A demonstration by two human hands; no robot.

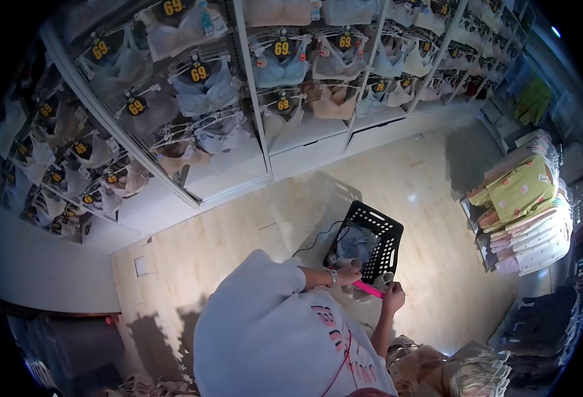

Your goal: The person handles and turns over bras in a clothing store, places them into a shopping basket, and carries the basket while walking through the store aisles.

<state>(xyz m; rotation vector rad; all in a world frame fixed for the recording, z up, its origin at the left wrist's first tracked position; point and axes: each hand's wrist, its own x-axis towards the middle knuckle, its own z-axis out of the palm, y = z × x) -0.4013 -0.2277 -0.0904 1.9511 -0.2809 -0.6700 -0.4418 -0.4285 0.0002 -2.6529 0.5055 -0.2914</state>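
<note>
My left hand (348, 274), with a bracelet at the wrist, is closed on one end of a bright pink strip (369, 289). The other end is in the closed fingers of my right hand (393, 298). The strip runs fairly straight between them; its exact kind is unclear. Just beyond my hands, a black perforated plastic basket (385, 246) stands on the floor. Inside it lies a bluish-grey garment or bag (356, 243), partly blurred. Small pale shapes show close to my fingers, too indistinct to name.
Wall racks of bras (205, 89) with price signs line the far side. A thin dark cord (318, 237) trails beside the basket. At right stands a rack of folded-over tops (520, 192); dark clothes (536, 331) hang below it. Beige garments (477, 370) are at the bottom.
</note>
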